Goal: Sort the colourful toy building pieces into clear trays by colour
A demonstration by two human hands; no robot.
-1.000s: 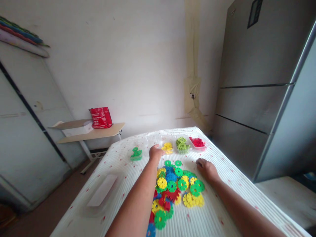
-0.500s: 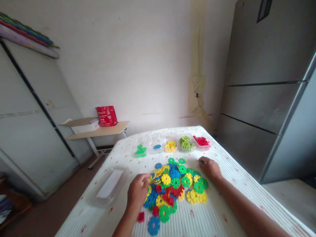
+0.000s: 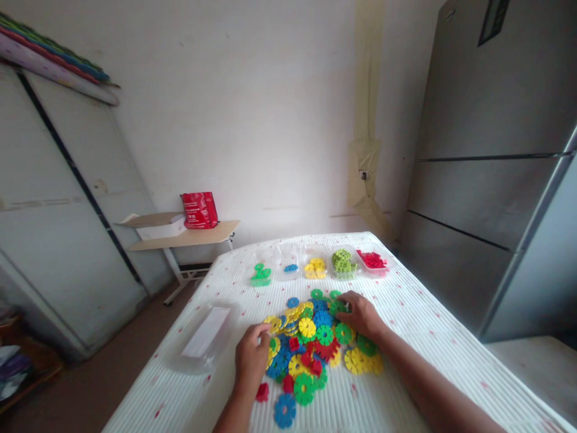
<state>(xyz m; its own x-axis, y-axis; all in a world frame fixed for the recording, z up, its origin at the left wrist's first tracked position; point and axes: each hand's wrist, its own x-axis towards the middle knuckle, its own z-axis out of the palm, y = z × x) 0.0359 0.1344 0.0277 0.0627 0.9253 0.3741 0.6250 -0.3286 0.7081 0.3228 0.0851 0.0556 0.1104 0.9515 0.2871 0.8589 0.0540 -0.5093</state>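
A heap of plastic snowflake discs lies on the table, among them a blue disc (image 3: 285, 411), a yellow disc (image 3: 307, 328) and a red disc (image 3: 327, 350). My left hand (image 3: 252, 353) is at the heap's left edge, fingers curled, the tips at a yellow snowflake disc (image 3: 273, 324). On the far right side of the heap, my right hand (image 3: 361, 314) has its thumb and forefinger on either side of a green snowflake disc (image 3: 336, 307). Small red square pieces, such as a red block (image 3: 262, 393), lie among the discs and beside them.
Along the far edge stand clear tubs: green pieces (image 3: 260, 273), blue pieces (image 3: 291, 268), yellow pieces (image 3: 315, 267), light green pieces (image 3: 343, 263) and red pieces (image 3: 372, 260). A clear lid or tray (image 3: 205, 337) lies left. A fridge (image 3: 478, 180) stands at right, a side table (image 3: 193, 236) behind.
My right hand has moved left from the bare cloth onto the green discs in the heap. My left hand has stayed at the yellow discs. The view has shifted slightly.
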